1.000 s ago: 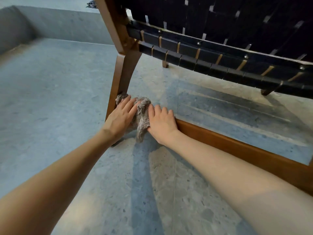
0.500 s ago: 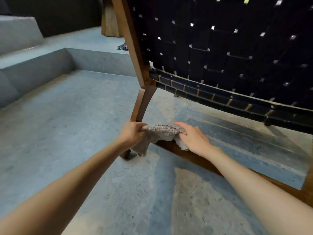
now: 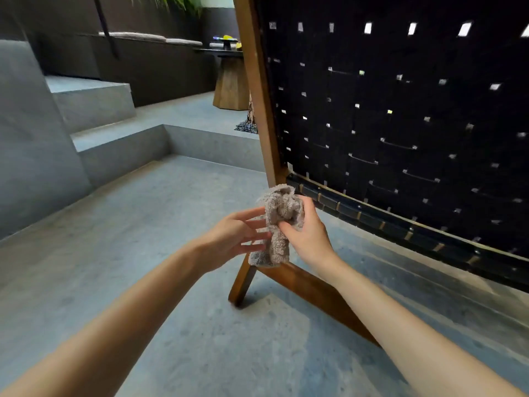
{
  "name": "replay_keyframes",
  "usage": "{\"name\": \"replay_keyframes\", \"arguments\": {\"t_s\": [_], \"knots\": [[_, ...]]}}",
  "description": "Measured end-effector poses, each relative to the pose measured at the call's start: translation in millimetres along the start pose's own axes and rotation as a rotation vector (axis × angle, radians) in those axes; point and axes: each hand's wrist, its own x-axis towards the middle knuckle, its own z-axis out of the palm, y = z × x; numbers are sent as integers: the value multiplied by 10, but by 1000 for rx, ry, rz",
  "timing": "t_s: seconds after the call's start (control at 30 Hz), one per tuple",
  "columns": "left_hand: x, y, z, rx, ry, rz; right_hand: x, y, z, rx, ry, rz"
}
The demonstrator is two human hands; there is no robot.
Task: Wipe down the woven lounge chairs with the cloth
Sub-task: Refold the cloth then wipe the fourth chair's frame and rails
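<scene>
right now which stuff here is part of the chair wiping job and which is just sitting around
Part of the job:
cloth, bunched in the right hand
left hand, open beside the cloth
woven lounge chair, wooden frame and black webbing

Just lying about:
side table behind the chair
steps on the left
bench cushions at the back

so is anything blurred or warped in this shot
Head view: fingers of the left hand are smeared, and the weave of the chair blurs toward the right edge; the cloth in the right hand is fairly sharp; wide-lens stretch shows at the corners; light is soft, with bright gaps through the weave.
</scene>
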Motion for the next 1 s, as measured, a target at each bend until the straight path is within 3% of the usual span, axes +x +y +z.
{"name": "replay_keyframes", "arguments": {"t_s": [0.13,0.27,0.47,0.6,0.77,0.9,1.0], "knots": [[16,382,17,142,-16,38,150,-289,-167,-123,98,-131],[75,1001,-7,260,34,248,449,-917,-345,-255,352,-418],[220,1693,-208,206,150,508,1012,-1809,-201,-383,557,-778],[255,1738,-381,195,142,557,1354,-1912,64,-412,612,-776],[234,1656,-581,220,151,506,1493,-1407,151,-522,608,-742],[261,1538,-612,257,155,483,1419,-858,244,-567,532,-588],[279,1433,-535,289,146,463,1250,-431,311,-529,428,-365]]}}
